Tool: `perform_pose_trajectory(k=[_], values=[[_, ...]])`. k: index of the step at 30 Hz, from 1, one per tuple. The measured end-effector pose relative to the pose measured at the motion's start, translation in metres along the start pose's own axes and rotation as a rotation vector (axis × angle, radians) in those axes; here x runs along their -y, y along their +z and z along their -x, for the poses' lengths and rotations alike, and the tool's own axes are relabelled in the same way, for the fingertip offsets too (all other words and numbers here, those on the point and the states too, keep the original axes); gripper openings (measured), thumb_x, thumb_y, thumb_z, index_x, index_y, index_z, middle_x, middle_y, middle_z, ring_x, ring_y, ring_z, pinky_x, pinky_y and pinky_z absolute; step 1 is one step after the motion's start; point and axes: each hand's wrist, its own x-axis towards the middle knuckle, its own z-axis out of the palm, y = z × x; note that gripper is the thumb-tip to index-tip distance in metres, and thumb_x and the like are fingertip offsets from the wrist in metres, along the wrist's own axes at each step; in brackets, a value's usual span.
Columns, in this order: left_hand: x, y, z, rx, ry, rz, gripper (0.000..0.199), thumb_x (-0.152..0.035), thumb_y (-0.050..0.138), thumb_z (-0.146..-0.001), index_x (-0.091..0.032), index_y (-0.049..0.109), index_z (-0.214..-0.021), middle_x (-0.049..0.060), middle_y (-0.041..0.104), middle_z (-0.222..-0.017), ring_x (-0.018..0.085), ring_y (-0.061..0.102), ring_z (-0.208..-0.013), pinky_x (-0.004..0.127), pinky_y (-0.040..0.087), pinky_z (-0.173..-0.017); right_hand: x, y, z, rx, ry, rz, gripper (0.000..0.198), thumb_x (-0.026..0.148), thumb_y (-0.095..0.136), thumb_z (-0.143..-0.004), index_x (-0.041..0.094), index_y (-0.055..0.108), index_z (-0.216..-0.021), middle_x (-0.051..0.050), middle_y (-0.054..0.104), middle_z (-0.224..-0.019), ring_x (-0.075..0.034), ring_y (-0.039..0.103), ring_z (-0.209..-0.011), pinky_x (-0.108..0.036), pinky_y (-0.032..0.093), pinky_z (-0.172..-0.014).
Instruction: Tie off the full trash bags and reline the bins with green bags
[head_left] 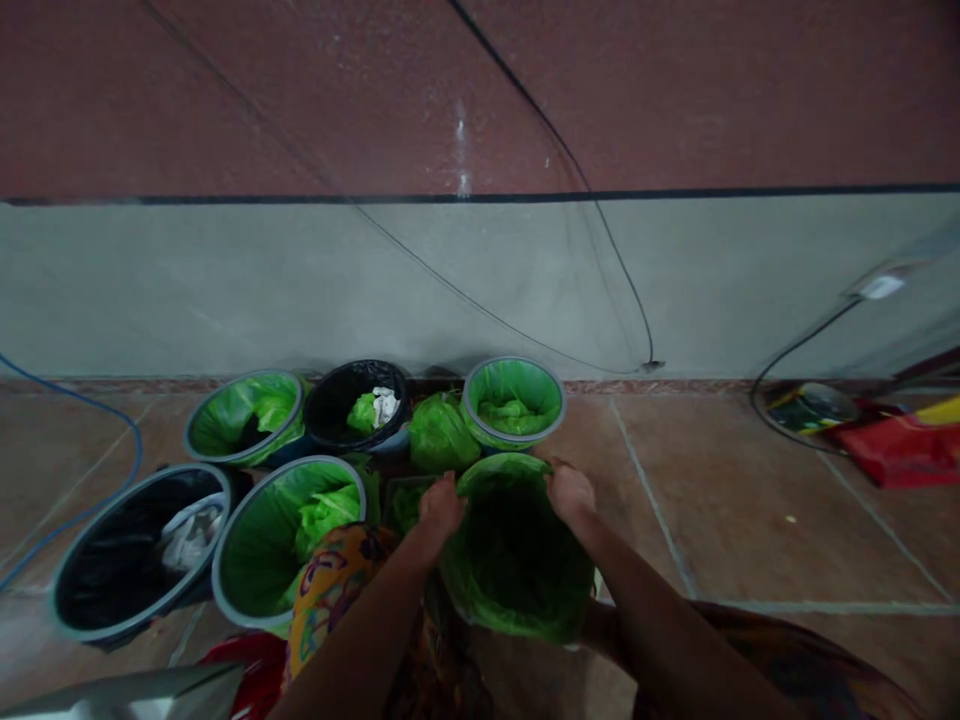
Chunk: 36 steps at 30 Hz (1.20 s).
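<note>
In front of me a green bin liner [517,610] hangs open, its mouth facing up and its inside dark. My left hand [442,505] is closed on the left side of its rim. On the opposite side, the fingers of my right hand [570,492] grip the rim too. I cannot tell whether a bin is inside the liner. Just beyond it stands a round bin with a grey rim [514,438], lined in green. A bunched green bag [442,432] sits to the left of that bin.
To the left are a green-lined bin [244,455], a black-lined bin [358,365], a larger green-lined bin [289,463] and a larger black-lined bin [135,630]. A blue hose [139,450] lies at far left. Red items [892,450] and a cable [780,350] are at right, by the wall.
</note>
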Motion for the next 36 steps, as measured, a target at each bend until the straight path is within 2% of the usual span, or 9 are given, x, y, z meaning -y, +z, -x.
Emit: perform_pose_trajectory(k=[2, 4, 9, 13, 18, 21, 27, 32, 36], values=[[0.001, -0.004, 0.005, -0.023, -0.025, 0.046, 0.068, -0.036, 0.066, -0.083, -0.013, 0.04, -0.142, 0.018, 0.056, -0.139, 0.027, 0.054, -0.128, 0.033, 0.044, -0.101, 0.009, -0.005, -0.002, -0.04, -0.035, -0.025, 0.039, 0.025, 0.046, -0.095, 0.016, 0.057, -0.132, -0.013, 0.069, -0.119, -0.022, 0.065, -0.109, -0.029, 0.046, -0.091], [-0.001, -0.007, 0.01, -0.061, -0.038, 0.093, 0.074, -0.042, 0.066, -0.082, -0.013, 0.039, -0.144, 0.019, 0.053, -0.142, 0.029, 0.05, -0.132, 0.035, 0.043, -0.102, 0.02, -0.011, -0.008, -0.077, -0.138, -0.054, 0.039, 0.027, 0.046, -0.096, 0.016, 0.057, -0.132, -0.013, 0.067, -0.125, -0.023, 0.062, -0.115, -0.029, 0.044, -0.096], [-0.006, -0.002, 0.019, -0.161, -0.034, 0.112, 0.049, -0.035, 0.048, -0.095, -0.009, 0.05, -0.136, 0.018, 0.059, -0.135, 0.025, 0.056, -0.125, 0.031, 0.042, -0.103, 0.04, -0.012, -0.029, 0.008, -0.333, -0.007, 0.03, 0.028, 0.047, -0.096, 0.02, 0.067, -0.118, -0.011, 0.069, -0.121, -0.022, 0.062, -0.115, -0.03, 0.042, -0.099], [-0.005, 0.009, 0.018, -0.103, -0.053, 0.023, 0.036, -0.023, 0.038, -0.098, -0.012, 0.06, -0.124, 0.015, 0.069, -0.119, 0.023, 0.064, -0.114, 0.03, 0.045, -0.095, 0.039, -0.002, -0.037, 0.062, -0.277, 0.088, 0.029, 0.03, 0.043, -0.098, 0.021, 0.068, -0.11, -0.011, 0.073, -0.11, -0.023, 0.067, -0.104, -0.031, 0.046, -0.088], [-0.004, 0.017, 0.01, -0.042, -0.142, 0.031, 0.032, -0.021, 0.042, -0.096, -0.013, 0.062, -0.12, 0.016, 0.072, -0.109, 0.027, 0.068, -0.107, 0.032, 0.049, -0.086, 0.039, 0.0, -0.035, 0.053, -0.238, 0.117, 0.028, 0.032, 0.043, -0.098, 0.022, 0.066, -0.111, -0.01, 0.072, -0.111, -0.023, 0.067, -0.105, -0.03, 0.047, -0.086], [-0.003, 0.017, 0.011, -0.023, -0.14, 0.08, 0.031, -0.022, 0.046, -0.094, -0.013, 0.062, -0.119, 0.016, 0.072, -0.11, 0.026, 0.068, -0.108, 0.03, 0.049, -0.086, 0.037, -0.01, -0.032, 0.076, -0.235, 0.102, 0.029, 0.032, 0.048, -0.096, 0.021, 0.064, -0.118, -0.012, 0.072, -0.112, -0.022, 0.066, -0.107, -0.03, 0.047, -0.089], [0.006, 0.019, 0.032, -0.108, -0.139, 0.085, 0.053, -0.03, 0.052, -0.092, -0.004, 0.046, -0.138, 0.023, 0.063, -0.126, 0.025, 0.063, -0.116, 0.029, 0.047, -0.094, 0.011, -0.018, -0.011, -0.007, -0.138, 0.037, 0.044, 0.027, 0.054, -0.092, 0.016, 0.055, -0.134, -0.016, 0.07, -0.117, -0.025, 0.066, -0.108, -0.032, 0.047, -0.092], [0.01, 0.028, 0.038, 0.111, -0.078, -0.012, 0.033, -0.02, 0.041, -0.095, -0.007, 0.067, -0.11, 0.02, 0.07, -0.112, 0.025, 0.065, -0.112, 0.03, 0.048, -0.092, -0.017, 0.004, 0.005, 0.088, 0.066, 0.005, 0.034, 0.022, 0.045, -0.093, 0.01, 0.067, -0.117, -0.021, 0.072, -0.105, -0.027, 0.07, -0.1, -0.033, 0.051, -0.081], [0.009, 0.034, 0.029, 0.121, -0.126, 0.017, 0.03, -0.014, 0.041, -0.093, -0.009, 0.069, -0.105, 0.019, 0.072, -0.109, 0.026, 0.068, -0.106, 0.031, 0.051, -0.084, -0.022, 0.014, 0.008, 0.091, 0.109, 0.026, 0.033, 0.023, 0.041, -0.095, 0.012, 0.068, -0.112, -0.018, 0.073, -0.104, -0.023, 0.07, -0.098, -0.027, 0.051, -0.077]])
